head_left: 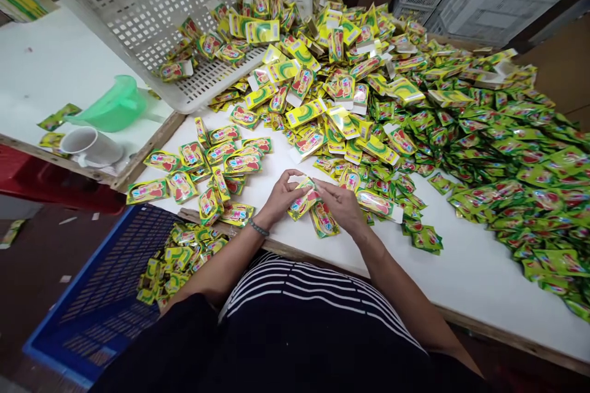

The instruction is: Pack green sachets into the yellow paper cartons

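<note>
Between my two hands, over the table's front edge, is a small yellow-green box (304, 199) with a red design. My left hand (282, 198), a beaded band on its wrist, grips the box's left side between thumb and fingers. The fingers of my right hand (340, 201) pinch its upper right corner. Just below lies another box (324, 220), flat on the white tabletop. A box with a white open flap (378, 205) rests to the right of my right hand. Left of my hands, several boxes (241, 162) lie in a loose group.
A heap of yellow boxes (304, 112) spills from a tipped white crate (138, 31). Green foil sachets (502, 135) pile up on the right. Below left, a blue crate (92, 313) holds more boxes. A white mug (92, 146) and green scoop (113, 104) stand on the left table.
</note>
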`<state>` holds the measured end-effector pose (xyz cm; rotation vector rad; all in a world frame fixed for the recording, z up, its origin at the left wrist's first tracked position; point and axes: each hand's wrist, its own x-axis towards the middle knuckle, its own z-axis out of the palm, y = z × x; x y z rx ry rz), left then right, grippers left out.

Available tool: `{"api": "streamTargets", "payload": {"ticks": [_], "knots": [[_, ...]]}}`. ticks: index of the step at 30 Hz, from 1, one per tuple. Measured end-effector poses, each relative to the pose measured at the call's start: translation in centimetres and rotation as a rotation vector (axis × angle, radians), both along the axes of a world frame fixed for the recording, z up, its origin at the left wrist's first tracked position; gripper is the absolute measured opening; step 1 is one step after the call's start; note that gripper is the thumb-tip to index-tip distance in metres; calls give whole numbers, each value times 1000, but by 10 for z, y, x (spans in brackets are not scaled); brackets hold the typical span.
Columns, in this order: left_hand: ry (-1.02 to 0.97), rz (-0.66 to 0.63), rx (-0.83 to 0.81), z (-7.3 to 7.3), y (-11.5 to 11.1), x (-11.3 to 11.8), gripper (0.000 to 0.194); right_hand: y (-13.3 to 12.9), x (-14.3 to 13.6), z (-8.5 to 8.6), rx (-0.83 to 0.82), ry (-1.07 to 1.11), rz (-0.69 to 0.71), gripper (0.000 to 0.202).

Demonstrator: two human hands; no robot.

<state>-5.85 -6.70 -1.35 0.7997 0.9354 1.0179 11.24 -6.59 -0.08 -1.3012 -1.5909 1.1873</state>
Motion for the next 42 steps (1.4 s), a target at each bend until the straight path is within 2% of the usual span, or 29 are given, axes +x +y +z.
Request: {"api": "streamTargets", "payload": {"ticks": [6, 10, 14, 17, 21, 25, 29, 31, 33, 37, 40, 42], "knots": [[64, 63, 8, -1, -1, -1, 58, 6, -7, -2, -199, 232, -94, 31], [69, 41, 19, 1, -2, -2, 60, 11, -5, -2, -364, 441, -159, 33], [50, 14, 63, 2, -2, -3, 59, 13, 1, 1, -415, 437, -122, 28], [39, -13, 72, 2, -2, -4, 59, 12, 5, 3, -346, 344, -99, 23], [46, 13, 93, 1, -2, -3, 54, 7, 5, 2, -128, 167, -90, 18], [74, 86, 103, -3, -2, -1, 52, -7, -2, -5, -55, 146, -53, 27], [63, 106, 121, -5, -2, 2, 50, -26, -20, -14, 233, -141, -253, 35], [58, 110, 149, -5, -3, 3, 47, -31, -28, -17, 363, -218, -295, 33], [64, 109, 182, -5, -3, 4, 44, -31, -32, -18, 373, -201, -295, 31], [104, 81, 201, -6, -3, 3, 42, -23, -34, -17, 250, -74, -272, 29], [206, 19, 197, -5, 1, -6, 43, -17, -30, -17, 240, -119, -160, 25], [391, -53, 217, 0, 6, -18, 42, -14, -23, -17, 244, -223, -61, 25]]}}
